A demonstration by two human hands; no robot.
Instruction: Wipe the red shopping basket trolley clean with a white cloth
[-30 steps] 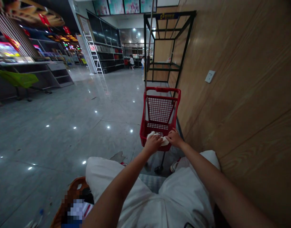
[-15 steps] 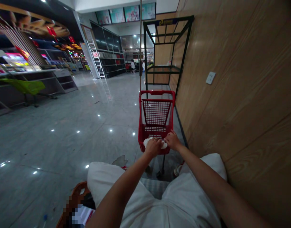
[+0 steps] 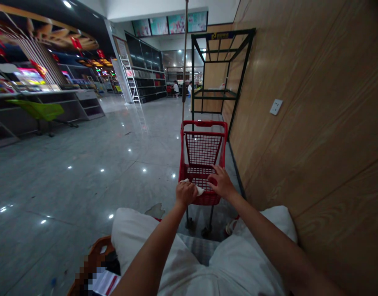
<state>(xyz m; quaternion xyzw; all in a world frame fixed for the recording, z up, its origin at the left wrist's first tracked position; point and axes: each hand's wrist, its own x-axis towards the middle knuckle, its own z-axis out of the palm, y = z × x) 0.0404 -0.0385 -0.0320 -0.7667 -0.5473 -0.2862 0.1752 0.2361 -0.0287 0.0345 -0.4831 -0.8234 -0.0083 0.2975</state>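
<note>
Head view: we're up at head level, looking forward and down!
White trousers (image 3: pixel 189 279): right below us, six o'clock.
Red cart (image 3: pixel 202 166): near, at twelve o'clock.
Wooden wall (image 3: pixel 315 135): close by, three o'clock.
Grey floor (image 3: pixel 84 193): stretching off towards ten.

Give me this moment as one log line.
left hand: gripping white cloth at near end of red cart | right hand: half open, contact unclear | red cart: upright
</note>
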